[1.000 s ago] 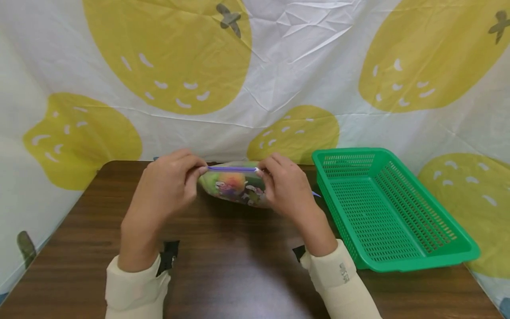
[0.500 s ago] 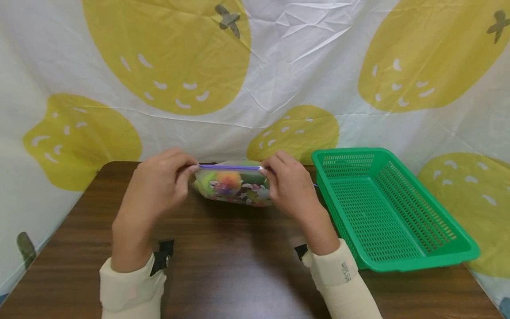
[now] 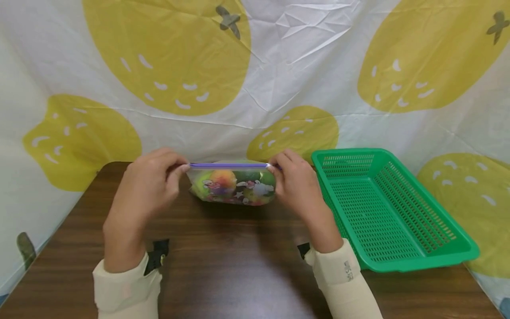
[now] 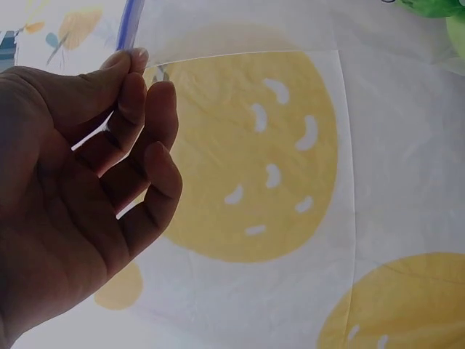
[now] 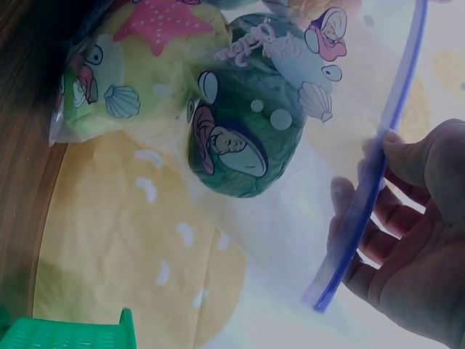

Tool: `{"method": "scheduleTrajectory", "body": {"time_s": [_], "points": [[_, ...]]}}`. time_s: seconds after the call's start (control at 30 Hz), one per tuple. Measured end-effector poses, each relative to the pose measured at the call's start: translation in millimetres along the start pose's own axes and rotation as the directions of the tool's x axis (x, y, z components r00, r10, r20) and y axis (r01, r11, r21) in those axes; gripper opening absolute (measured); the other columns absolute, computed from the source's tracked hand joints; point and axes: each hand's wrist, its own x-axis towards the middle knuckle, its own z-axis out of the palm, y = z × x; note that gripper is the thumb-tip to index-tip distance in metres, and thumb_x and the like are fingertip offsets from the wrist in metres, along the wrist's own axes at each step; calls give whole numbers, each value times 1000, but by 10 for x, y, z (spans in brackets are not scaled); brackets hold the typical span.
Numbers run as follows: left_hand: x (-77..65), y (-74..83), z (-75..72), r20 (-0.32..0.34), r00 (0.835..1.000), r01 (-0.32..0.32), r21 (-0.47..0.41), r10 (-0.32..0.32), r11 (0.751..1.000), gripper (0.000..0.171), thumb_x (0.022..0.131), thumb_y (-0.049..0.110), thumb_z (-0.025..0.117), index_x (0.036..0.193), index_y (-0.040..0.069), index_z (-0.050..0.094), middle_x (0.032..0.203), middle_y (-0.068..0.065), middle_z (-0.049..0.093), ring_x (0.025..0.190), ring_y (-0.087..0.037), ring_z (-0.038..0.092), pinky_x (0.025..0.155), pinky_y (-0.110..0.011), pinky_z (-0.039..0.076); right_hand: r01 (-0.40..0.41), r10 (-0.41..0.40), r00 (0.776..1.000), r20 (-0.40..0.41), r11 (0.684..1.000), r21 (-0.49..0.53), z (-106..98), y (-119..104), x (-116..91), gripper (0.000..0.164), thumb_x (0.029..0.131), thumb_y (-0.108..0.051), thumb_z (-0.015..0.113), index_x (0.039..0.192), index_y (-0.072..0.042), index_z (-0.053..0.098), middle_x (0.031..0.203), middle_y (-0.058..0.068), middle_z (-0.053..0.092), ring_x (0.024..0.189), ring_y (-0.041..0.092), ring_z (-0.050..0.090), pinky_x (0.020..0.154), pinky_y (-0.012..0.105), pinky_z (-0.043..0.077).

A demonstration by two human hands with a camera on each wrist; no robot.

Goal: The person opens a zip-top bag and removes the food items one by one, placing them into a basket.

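Note:
A clear zip bag printed with cartoon figures and shells hangs close over the brown table, between both hands. Round fruit-like things fill its bottom, among them an orange-red one and a dark green one. Along the top runs a purple zip strip, drawn straight. My left hand pinches the strip's left end between thumb and index finger; the other fingers curl loosely in the left wrist view. My right hand pinches the strip near its right end, at a small white slider.
A green plastic basket with slotted walls stands at the right of the brown wooden table. Behind hangs a white cloth printed with large yellow fruits, close to the table's back edge.
My left hand has moved left and my right hand slightly right, both still pinching the strip. More of the purple strip and the bag's front shows between them.

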Motion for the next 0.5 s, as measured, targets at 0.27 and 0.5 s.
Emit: {"method": "scheduleTrajectory", "body": {"time_s": [0.27, 0.5], "points": [[-34, -50, -38, 16, 1000, 26, -6, -26, 1000, 10, 90, 4, 65, 88, 1, 75, 86, -13, 72, 73, -27, 63, 65, -48, 51, -52, 52, 999, -4, 998, -23, -18, 69, 3, 7, 92, -11, 68, 90, -5, 69, 89, 10, 64, 78, 27, 60, 65, 46, 55], [-34, -81, -50, 21, 999, 46, -8, -46, 999, 11, 90, 4, 65, 88, 1, 75, 86, -14, 73, 74, -28, 63, 64, -49, 51, -167, 167, 986, 17, 985, -39, -71, 101, -15, 12, 94, -16, 66, 94, -6, 71, 92, 12, 63, 79, 28, 59, 62, 47, 53]]}}
